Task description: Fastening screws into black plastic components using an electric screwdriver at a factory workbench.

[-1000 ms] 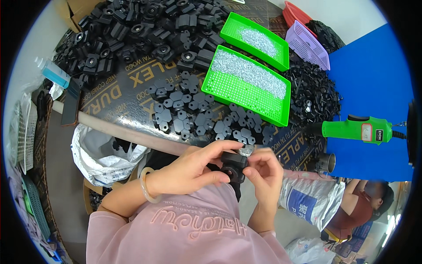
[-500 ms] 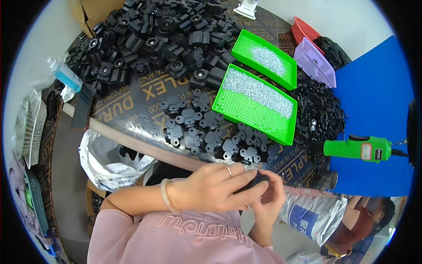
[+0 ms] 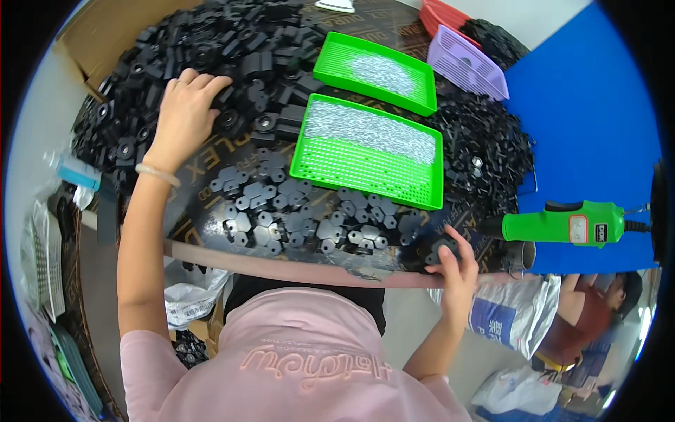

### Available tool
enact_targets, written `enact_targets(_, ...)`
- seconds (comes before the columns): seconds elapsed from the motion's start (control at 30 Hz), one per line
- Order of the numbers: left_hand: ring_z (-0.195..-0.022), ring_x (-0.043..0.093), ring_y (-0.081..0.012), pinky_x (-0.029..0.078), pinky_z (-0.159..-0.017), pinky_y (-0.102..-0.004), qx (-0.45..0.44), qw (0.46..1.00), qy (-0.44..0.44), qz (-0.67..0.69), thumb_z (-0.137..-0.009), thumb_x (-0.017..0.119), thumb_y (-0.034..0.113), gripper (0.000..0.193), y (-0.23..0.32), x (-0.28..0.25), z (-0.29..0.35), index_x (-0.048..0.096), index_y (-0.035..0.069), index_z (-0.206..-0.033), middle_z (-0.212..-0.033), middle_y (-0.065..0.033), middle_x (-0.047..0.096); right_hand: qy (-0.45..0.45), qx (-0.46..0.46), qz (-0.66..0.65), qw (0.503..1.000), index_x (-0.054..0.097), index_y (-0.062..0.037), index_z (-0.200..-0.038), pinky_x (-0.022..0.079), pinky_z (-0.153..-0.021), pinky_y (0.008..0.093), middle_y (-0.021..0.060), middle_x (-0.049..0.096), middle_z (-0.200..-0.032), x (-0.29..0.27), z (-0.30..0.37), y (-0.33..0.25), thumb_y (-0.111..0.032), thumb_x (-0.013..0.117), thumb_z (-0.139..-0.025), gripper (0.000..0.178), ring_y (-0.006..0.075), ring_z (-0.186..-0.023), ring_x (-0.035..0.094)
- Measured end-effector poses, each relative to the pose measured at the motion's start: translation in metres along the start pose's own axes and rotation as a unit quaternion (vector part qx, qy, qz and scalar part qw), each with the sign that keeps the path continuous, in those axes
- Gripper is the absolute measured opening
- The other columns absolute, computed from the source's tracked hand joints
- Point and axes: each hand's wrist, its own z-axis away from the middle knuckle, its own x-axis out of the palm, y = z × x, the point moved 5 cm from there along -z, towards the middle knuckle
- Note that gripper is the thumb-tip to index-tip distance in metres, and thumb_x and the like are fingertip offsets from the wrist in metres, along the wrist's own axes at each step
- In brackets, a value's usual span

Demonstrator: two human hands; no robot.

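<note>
My left hand (image 3: pixel 184 116) is stretched out over a heap of black moulded blocks (image 3: pixel 253 67), some with round holes. Its fingers are apart and rest among the blocks; whether the fingertips touch one is hidden. At the table's front edge my right hand (image 3: pixel 458 276) has its fingers spread, with a small flat black plate (image 3: pixel 441 252) between thumb and forefinger, seemingly lying on the table. Several similar flat black plates with lobes and small holes (image 3: pixel 330 228) lie in loose rows on the tabletop, left of that hand.
Two green trays (image 3: pixel 365 181) hold small silvery pins. Beyond stand a purple basket (image 3: pixel 467 63) and a red one (image 3: pixel 446 20). Small black pieces (image 3: pixel 485 148) are heaped on the right, near a green power screwdriver (image 3: pixel 562 225) and a metal cup (image 3: pixel 522 254). A person (image 3: pixel 598 309) sits at lower right.
My hands were together at the front edge around a black part. They have parted: the left went forward to the block heap, the right moved right to the plate. The view has shifted.
</note>
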Motion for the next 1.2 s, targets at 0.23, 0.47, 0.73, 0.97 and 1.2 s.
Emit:
enact_targets(0.23,-0.105,0.057,-0.0292,0.043,-0.091,-0.0391,0.021,1.000,-0.002,-0.012,-0.073,0.072,0.000,0.054,0.002,0.001,0.008,0.065,0.012,-0.125,-0.107,-0.0089,0.059,-0.057,-0.023,0.045,0.997,0.065,-0.0010,-0.117,0.050,-0.058,0.0234,0.0068,0.060,-0.102,0.025,0.002,-0.011,-0.015,0.077,-0.086,0.036,0.0088,-0.072,0.057)
enact_targets(0.47,-0.098,0.060,-0.0151,0.050,-0.083,-0.0287,-0.155,0.910,0.055,0.380,-0.091,0.063,-0.004,0.049,0.011,-0.034,0.018,0.056,0.005,-0.138,-0.113,-0.0056,0.060,-0.016,-0.105,0.192,0.976,0.071,-0.0007,-0.109,0.050,-0.066,0.0327,0.0128,0.066,-0.095,0.031,0.017,-0.030,-0.027,0.079,-0.085,0.037,0.0222,-0.073,0.062)
enact_targets(0.73,-0.085,0.067,-0.0174,0.053,-0.051,-0.0220,-0.242,0.600,-0.124,0.752,-0.094,0.063,0.031,0.068,0.119,-0.073,0.064,0.037,0.000,-0.149,-0.117,-0.0209,0.065,0.140,-0.196,0.296,0.924,0.072,-0.0002,-0.105,0.050,-0.064,0.0327,0.0136,0.064,-0.093,-0.009,-0.036,-0.023,-0.009,0.077,-0.086,0.022,0.0236,-0.070,0.063)
enact_targets(0.97,-0.097,0.068,-0.0213,0.058,-0.056,-0.0273,-0.231,0.458,-0.232,0.827,-0.100,0.059,0.040,0.070,0.175,-0.057,0.101,0.035,-0.002,-0.150,-0.126,-0.0258,0.062,0.084,-0.152,0.205,0.963,0.074,-0.0002,-0.104,0.054,-0.064,0.0326,0.0147,0.074,-0.080,0.006,-0.078,-0.008,-0.014,0.076,-0.088,0.021,0.0223,-0.067,0.072)
enact_targets(1.2,-0.130,0.051,-0.0164,0.054,-0.078,-0.0254,-0.109,0.566,-0.216,0.788,-0.082,0.081,0.000,0.088,0.182,-0.048,0.106,0.033,0.004,-0.156,-0.149,-0.0095,0.047,0.141,-0.087,0.074,0.983,0.070,-0.0008,-0.110,0.051,-0.065,0.0220,0.0023,0.070,-0.087,-0.028,-0.034,-0.018,-0.015,0.079,-0.088,0.028,0.0085,-0.076,0.066)
